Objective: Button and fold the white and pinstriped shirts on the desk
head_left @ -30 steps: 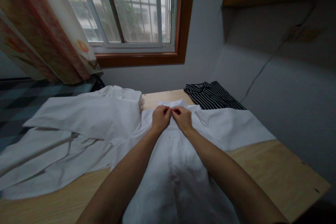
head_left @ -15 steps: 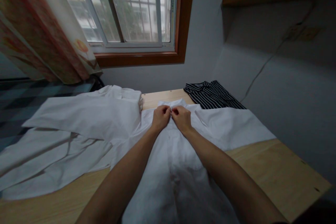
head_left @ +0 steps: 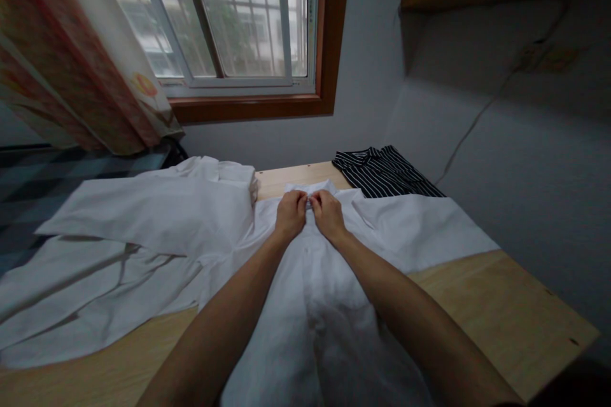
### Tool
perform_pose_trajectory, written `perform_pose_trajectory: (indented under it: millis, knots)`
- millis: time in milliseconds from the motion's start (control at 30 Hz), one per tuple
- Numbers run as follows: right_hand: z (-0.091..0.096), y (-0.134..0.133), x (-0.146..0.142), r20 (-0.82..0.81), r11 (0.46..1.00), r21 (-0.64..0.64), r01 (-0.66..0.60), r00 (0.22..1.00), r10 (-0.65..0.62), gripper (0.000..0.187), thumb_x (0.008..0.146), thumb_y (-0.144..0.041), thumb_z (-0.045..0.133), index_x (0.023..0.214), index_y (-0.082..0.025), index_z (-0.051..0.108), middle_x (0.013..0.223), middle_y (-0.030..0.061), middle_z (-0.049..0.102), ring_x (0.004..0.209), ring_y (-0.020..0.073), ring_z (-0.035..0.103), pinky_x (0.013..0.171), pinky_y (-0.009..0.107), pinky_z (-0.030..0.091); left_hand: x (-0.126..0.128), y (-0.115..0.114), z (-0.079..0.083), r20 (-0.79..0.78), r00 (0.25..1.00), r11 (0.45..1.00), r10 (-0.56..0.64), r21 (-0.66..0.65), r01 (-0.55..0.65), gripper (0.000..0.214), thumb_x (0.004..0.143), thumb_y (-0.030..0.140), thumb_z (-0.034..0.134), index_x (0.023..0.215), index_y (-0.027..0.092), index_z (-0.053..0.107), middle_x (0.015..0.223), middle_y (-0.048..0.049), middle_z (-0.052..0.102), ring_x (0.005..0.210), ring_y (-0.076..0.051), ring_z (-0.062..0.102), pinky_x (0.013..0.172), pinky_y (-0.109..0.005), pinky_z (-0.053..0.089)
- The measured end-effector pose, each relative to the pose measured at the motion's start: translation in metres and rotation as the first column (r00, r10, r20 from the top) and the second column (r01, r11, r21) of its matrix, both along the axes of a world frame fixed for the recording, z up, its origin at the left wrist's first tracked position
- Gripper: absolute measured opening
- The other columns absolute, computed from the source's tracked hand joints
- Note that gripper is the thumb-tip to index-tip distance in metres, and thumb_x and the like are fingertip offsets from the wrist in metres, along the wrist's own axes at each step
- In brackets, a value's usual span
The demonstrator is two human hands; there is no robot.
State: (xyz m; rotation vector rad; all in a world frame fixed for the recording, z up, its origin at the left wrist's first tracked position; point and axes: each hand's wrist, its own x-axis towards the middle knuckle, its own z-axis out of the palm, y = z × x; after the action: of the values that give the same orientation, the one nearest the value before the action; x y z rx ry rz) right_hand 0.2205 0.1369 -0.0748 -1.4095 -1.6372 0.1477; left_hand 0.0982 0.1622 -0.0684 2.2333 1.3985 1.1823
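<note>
A white shirt [head_left: 305, 305] lies spread along the wooden table, its front placket running down the middle toward me and a sleeve reaching out to the right. Just below its collar, my left hand [head_left: 291, 211] pinches the cloth at the placket. My right hand [head_left: 326, 211] pinches the same spot from the other side, fingertips almost touching those of the left. Whatever small part sits between the fingertips is too small to make out.
More white garments [head_left: 157, 210] are heaped on the left. A black-and-white striped garment [head_left: 384, 172] lies folded at the back right of the wooden table [head_left: 496, 305]. Behind stand a window [head_left: 238, 19] and a flowered curtain [head_left: 81, 57]. A cable [head_left: 470, 130] hangs on the right wall.
Both hands stay at the collar with only a slight shift of the fingers. The view has moved a little, so everything appears slightly further left.
</note>
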Motion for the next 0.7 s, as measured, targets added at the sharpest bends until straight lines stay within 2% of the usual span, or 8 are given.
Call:
perform_pose_trajectory:
  millis: [133,233,367,500,600,700]
  knots:
    - [0.0,-0.001,-0.001,0.14,1.0,0.008,0.004,0.99,-0.005,0.017,0.095,-0.019,0.04,0.091,-0.017,0.057,0.091,0.0079,0.062,0.087,0.0208,0.057,0.079,0.03,0.043,0.002,0.0,0.001,0.003,1.0,0.999,0.018,-0.051,-0.018,0.024,0.09,0.024,0.043,0.08,0.016,0.063,0.081,-0.007,0.066,0.079,-0.019,0.057,0.074,-0.032,0.043]
    - [-0.002,0.001,-0.001,0.191,1.0,0.006,0.013,0.981,-0.014,0.017,0.096,-0.019,0.041,0.092,-0.017,0.057,0.092,0.0084,0.061,0.086,0.0213,0.055,0.079,0.031,0.042,0.003,-0.001,0.001,-0.073,0.996,0.996,0.057,-0.058,-0.061,0.024,0.091,0.024,0.043,0.08,0.016,0.063,0.082,-0.0078,0.066,0.08,-0.021,0.057,0.074,-0.033,0.042]
    - [-0.006,0.009,0.005,0.076,0.994,0.005,0.111,0.991,-0.111,0.016,0.093,-0.019,0.044,0.087,-0.018,0.059,0.09,0.0073,0.061,0.09,0.0219,0.053,0.085,0.033,0.04,0.002,-0.005,0.003,-0.204,0.966,0.987,0.16,0.047,-0.154,0.019,0.091,0.024,0.046,0.084,0.018,0.063,0.088,-0.01,0.066,0.089,-0.026,0.056,0.079,-0.038,0.04]
    - [-0.01,0.015,0.014,-0.031,0.974,-0.044,0.22,0.975,-0.222,0.015,0.089,-0.017,0.048,0.089,-0.018,0.063,0.096,0.0084,0.061,0.096,0.0225,0.053,0.089,0.035,0.04,0.0,-0.01,0.007,-0.204,0.933,0.953,0.295,0.135,-0.272,0.02,0.092,0.022,0.044,0.097,0.018,0.062,0.1,-0.0118,0.065,0.099,-0.029,0.053,0.083,-0.041,0.038]
    - [-0.008,0.014,0.017,0.02,0.968,-0.079,0.24,0.971,-0.239,0.019,0.087,-0.014,0.05,0.098,-0.018,0.065,0.105,0.0095,0.061,0.102,0.023,0.052,0.092,0.035,0.039,-0.002,-0.013,0.011,-0.178,0.93,0.941,0.322,0.167,-0.293,0.022,0.092,0.021,0.043,0.104,0.017,0.061,0.105,-0.0119,0.064,0.104,-0.029,0.052,0.087,-0.042,0.036]
    - [-0.005,0.01,0.015,0.139,0.98,-0.058,0.192,0.973,-0.182,0.022,0.09,-0.015,0.048,0.102,-0.019,0.066,0.109,0.0098,0.062,0.107,0.0236,0.051,0.095,0.036,0.037,-0.003,-0.015,0.012,-0.194,0.941,0.951,0.278,0.196,-0.241,0.023,0.093,0.024,0.043,0.104,0.017,0.062,0.105,-0.0121,0.065,0.105,-0.029,0.052,0.092,-0.043,0.034]
